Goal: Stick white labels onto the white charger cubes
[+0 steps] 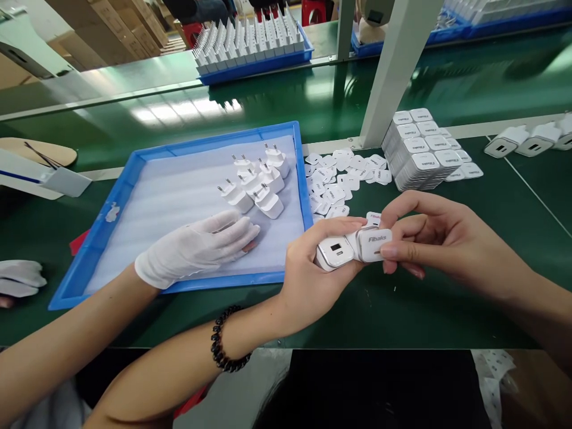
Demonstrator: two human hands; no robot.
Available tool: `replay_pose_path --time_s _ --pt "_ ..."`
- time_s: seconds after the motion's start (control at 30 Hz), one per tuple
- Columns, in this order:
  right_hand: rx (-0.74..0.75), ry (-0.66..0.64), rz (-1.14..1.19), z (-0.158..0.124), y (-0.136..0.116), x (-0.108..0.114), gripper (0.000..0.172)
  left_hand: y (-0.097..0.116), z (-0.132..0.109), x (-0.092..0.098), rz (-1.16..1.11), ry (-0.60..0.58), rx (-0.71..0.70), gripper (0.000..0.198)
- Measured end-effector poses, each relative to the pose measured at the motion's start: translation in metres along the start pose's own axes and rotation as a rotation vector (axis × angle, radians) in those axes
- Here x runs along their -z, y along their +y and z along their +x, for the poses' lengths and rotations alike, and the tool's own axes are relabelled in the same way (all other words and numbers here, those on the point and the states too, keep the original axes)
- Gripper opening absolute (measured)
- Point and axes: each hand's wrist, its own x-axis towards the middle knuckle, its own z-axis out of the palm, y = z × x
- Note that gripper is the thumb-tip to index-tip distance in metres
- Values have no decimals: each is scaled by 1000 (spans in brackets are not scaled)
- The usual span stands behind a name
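My left hand [313, 277], with a black bead bracelet at the wrist, is closed around white charger plugs. One charger [334, 253] shows its face with a dark USB port and a smaller slot. Beside it is a rounded white face plate [373, 243] with grey lettering, at the front of what looks like a second charger. My right hand [424, 238] pinches this plate's right edge between thumb and fingers. Just above, a smaller white piece with pink lettering [373, 219] shows between my hands; which hand holds it I cannot tell.
A co-worker's white-gloved hand [201, 247] reaches over a blue tray [129, 173] with several plugs [268, 202]. Loose plates [333, 193] lie right of it, near stacked plates [420, 149] and a white post [397, 65]. More chargers [507, 142] stand far right.
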Motion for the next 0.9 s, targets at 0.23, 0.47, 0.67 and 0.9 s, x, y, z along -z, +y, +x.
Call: replay_pose_path --time_s 0.23,0.47,0.67,0.9 --pt "18 51 -62 -4 -1 -4 28 0 0 0 11 0 12 29" --pt "-20 87 -21 -6 0 -6 32 0 -1 0 -7 -4 2 30" --pt "-25 73 -5 -5 0 -6 32 1 -1 0 26 -12 -5 28" --pt "-113 50 -4 -2 1 -4 33 -2 -1 0 40 -42 -63 30"
